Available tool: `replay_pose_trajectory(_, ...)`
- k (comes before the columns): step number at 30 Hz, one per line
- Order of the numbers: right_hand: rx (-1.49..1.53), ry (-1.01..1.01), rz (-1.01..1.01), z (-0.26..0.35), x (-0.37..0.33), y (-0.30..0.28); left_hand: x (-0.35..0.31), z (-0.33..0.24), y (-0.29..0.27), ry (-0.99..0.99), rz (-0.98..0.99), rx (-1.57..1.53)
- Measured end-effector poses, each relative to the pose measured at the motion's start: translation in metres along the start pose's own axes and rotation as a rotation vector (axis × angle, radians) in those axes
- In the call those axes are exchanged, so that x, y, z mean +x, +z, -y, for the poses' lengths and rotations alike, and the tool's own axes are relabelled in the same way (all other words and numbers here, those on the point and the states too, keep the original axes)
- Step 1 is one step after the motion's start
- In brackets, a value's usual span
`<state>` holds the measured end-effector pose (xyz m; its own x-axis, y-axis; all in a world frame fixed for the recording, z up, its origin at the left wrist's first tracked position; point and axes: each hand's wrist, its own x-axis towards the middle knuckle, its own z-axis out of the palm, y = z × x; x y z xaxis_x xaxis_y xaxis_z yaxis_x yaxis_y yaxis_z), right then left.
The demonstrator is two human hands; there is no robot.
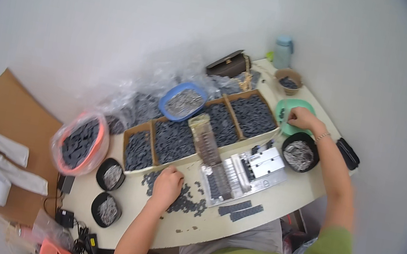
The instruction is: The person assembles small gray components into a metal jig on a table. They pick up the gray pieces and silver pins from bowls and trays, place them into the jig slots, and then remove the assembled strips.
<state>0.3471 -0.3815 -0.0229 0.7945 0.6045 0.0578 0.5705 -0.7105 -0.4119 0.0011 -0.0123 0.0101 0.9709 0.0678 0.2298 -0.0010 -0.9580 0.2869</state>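
Note:
My left hand point(167, 186) rests on the table with its fingers curled among loose small dark grey pieces point(188, 204); whatever its fingertips pinch is hidden. My right hand point(302, 118) reaches over a green dish point(305, 106) at the far right, fingers closed together. What they hold, if anything, is too small to make out. Between the hands lies a silver metal fixture point(266, 162) with slots and blocks. A clear, ribbed plastic holder point(205, 139) leans up from its left part. Two flat dark strips point(247, 213) lie at the fixture's near edge.
Behind the fixture stands a divided cardboard box point(239, 136) of dark pieces, with a blue tray point(180, 118) of metal pins on it. Black bowls point(310, 167) of pins stand at right and left. A pink-rimmed basin point(96, 154), brown bowl point(287, 90) and blue bottle point(282, 54) stand farther out.

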Motion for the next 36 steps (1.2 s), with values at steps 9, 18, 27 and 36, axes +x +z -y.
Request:
replay_pose_trajectory(9,0.135,0.053,-0.098,0.008,-0.018,-0.023,0.016,-0.002,0.012,0.074,0.01,0.13)
replay_pose_trajectory(18,0.363,-0.158,-0.12,0.134,-0.06,-0.047,0.013,-0.041,0.026,0.299,-0.298,-0.144)
replay_pose_trajectory(27,0.256,-0.662,-0.103,0.227,-0.075,0.032,-0.001,-0.045,0.029,0.568,-0.258,0.185)
replay_pose_trajectory(36,-0.143,-0.85,-0.246,0.258,-0.071,0.082,-0.04,-0.024,-0.02,0.309,-0.295,0.021)
